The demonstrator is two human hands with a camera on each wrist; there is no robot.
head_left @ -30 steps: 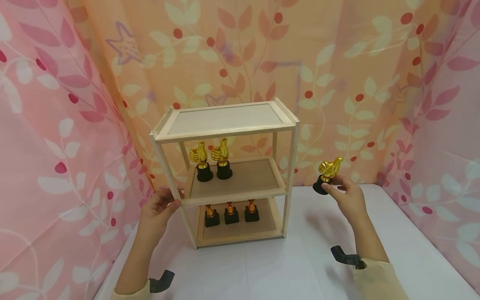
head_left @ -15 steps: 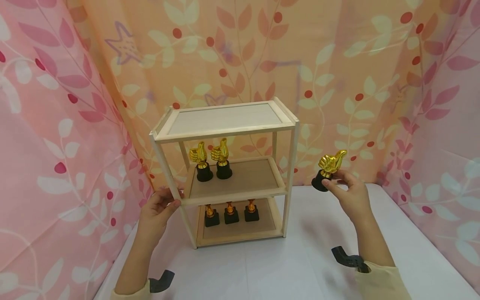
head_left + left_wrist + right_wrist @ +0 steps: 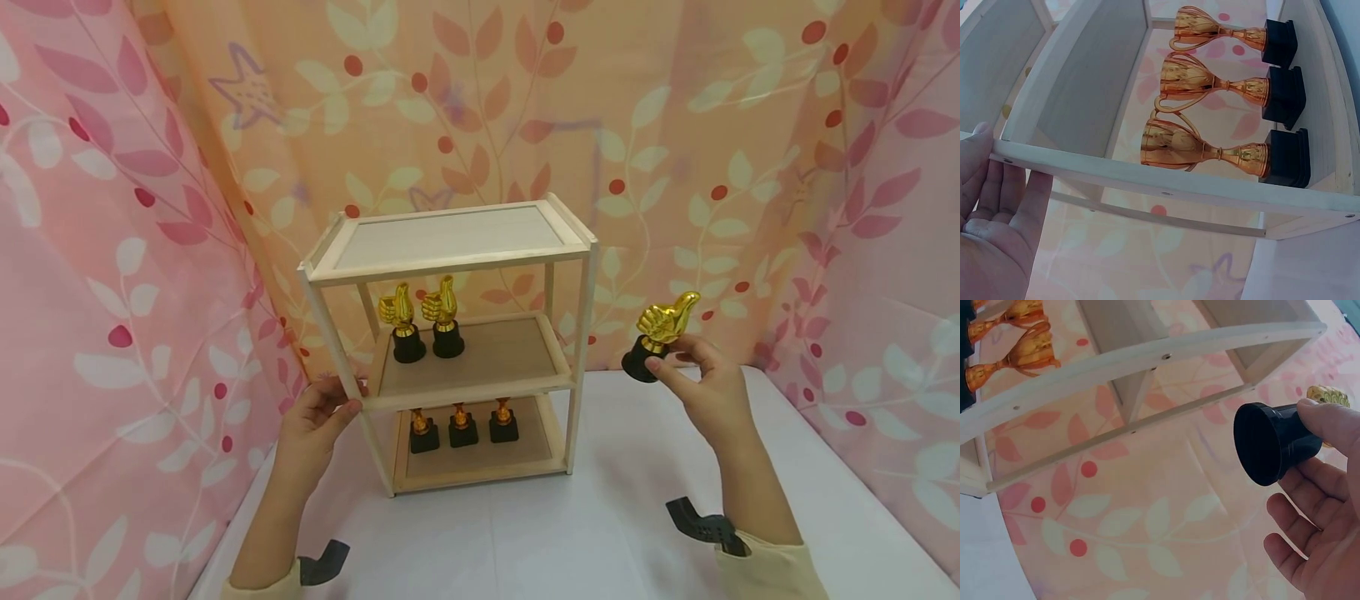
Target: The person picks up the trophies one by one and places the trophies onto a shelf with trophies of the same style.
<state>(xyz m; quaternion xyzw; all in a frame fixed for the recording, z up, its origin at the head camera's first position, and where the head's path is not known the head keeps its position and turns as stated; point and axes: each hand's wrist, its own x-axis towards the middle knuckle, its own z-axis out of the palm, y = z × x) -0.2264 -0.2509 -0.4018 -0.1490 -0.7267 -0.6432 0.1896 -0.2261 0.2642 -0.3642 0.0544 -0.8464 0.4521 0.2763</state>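
Observation:
My right hand (image 3: 708, 387) pinches the black base of a gold thumbs-up trophy (image 3: 663, 329), held tilted in the air to the right of the shelf. In the right wrist view the hollow underside of that black base (image 3: 1275, 444) faces the camera. My left hand (image 3: 318, 417) grips the left front post of the pale wooden shelf (image 3: 468, 400) at middle-tier height, thumb in front. Two more thumbs-up trophies, one at the left (image 3: 405, 325) and one beside it (image 3: 446, 321), stand upright on the middle tier. Three gold cup trophies (image 3: 1191, 81) with black bases stand on the bottom tier.
The shelf's top board (image 3: 450, 237) bears nothing. A white-covered table (image 3: 480, 542) lies beneath everything. Patterned leaf curtains (image 3: 667, 125) enclose the back and both sides. A dark camera mount sits on each wrist.
My right hand has moved slightly right, and the trophy in it has risen a little and turned. The left hand and the shelf stay where they were.

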